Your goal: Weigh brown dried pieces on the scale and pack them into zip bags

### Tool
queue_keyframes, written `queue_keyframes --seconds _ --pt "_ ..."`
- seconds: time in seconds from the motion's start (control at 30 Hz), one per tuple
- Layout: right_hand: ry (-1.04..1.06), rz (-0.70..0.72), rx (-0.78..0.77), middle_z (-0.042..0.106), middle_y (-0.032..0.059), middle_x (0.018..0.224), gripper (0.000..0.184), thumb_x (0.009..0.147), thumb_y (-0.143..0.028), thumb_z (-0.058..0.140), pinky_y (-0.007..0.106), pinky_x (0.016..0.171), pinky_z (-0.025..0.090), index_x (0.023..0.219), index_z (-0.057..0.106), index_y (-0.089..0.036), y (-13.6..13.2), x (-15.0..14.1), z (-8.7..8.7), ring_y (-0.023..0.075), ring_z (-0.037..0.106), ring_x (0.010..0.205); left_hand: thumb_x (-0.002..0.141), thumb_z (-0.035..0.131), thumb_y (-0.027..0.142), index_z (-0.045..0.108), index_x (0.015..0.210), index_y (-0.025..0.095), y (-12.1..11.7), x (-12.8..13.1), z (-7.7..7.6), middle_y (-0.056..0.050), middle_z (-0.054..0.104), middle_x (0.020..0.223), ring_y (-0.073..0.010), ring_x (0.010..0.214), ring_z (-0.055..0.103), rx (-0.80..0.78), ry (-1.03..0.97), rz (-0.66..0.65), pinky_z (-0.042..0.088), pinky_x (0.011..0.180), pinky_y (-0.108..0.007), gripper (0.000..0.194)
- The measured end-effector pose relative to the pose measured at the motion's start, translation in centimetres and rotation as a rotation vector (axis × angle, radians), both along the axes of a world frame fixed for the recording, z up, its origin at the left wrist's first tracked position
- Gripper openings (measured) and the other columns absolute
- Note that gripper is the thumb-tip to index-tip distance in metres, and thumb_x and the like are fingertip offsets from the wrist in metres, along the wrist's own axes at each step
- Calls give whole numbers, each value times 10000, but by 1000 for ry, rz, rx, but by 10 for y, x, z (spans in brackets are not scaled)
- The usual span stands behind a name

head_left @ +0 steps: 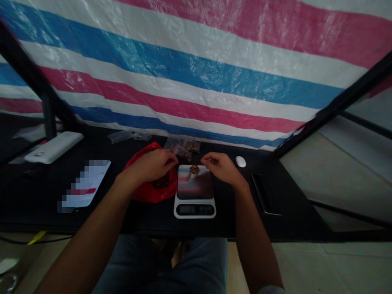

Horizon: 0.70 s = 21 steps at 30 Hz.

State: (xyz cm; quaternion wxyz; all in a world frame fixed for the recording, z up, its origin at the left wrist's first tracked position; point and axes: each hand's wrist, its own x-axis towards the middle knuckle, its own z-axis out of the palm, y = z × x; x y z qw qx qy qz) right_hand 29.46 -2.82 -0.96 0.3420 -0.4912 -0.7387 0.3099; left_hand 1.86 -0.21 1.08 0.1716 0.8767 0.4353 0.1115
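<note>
A white kitchen scale (195,210) with a shiny metal plate stands in front of me. On the plate's far part is a small pale cup (194,173) filled with brownish bits. My left hand (157,164) hovers over the red plastic bag (147,194), left of the scale, fingers drawn together in a pinch. Dark contents (162,181) show inside the bag. My right hand (220,166) is at the scale's far right corner, its fingers curled with thumb and fingertips together. Whatever either hand pinches is too small to make out.
Small clear bags with brown contents (183,151) lie behind the scale. A white mouse (240,161) and a dark phone-like device (266,194) lie right. On the left are a pale tablet-like panel (96,183) and a white box (56,147). A striped sheet (196,81) hangs behind.
</note>
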Motion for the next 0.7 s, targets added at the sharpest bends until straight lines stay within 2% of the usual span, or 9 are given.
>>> queue_keyframes --seconds 0.07,0.13,0.2,0.37,0.5,0.7 --pt "-9 -15 17 738 40 833 192 928 -302 603 278 673 464 895 739 -171 1 0 -1 167 641 755 887 635 229 787 1057 209 1 -15 -9 -66 807 1077 -223 966 745 -146 89 2 540 830 -279 230" --pt "-7 -19 26 735 38 827 190 925 -302 602 278 673 461 885 733 -170 1 0 -1 165 639 749 789 724 194 783 1057 223 1 -25 -19 -43 817 1032 -216 916 759 -292 136 19 538 749 -254 276" --pt "-2 -11 25 738 41 834 192 924 -305 601 280 671 460 879 729 -170 1 -1 -2 165 641 746 760 732 155 786 1038 239 -1 -28 -27 -27 822 1009 -201 893 765 -369 123 15 533 726 -235 295" --pt "-26 -10 31 749 47 850 194 930 -303 594 287 672 465 884 730 -173 3 -1 -4 172 655 751 848 652 141 808 932 233 -4 -26 -31 -36 825 966 -189 856 757 -317 81 -26 520 742 -243 200" --pt "-21 -16 32 756 47 852 185 927 -301 604 288 686 474 882 731 -172 4 -1 -6 174 667 764 855 654 138 818 904 220 -2 -28 -23 -47 823 939 -193 836 753 -274 68 -23 516 746 -251 189" --pt "-16 -10 26 754 44 847 185 928 -301 599 282 662 462 878 726 -176 4 -2 -6 170 657 748 882 661 171 836 971 223 0 -27 -10 -48 827 991 -207 887 752 -196 43 -29 515 796 -269 203"
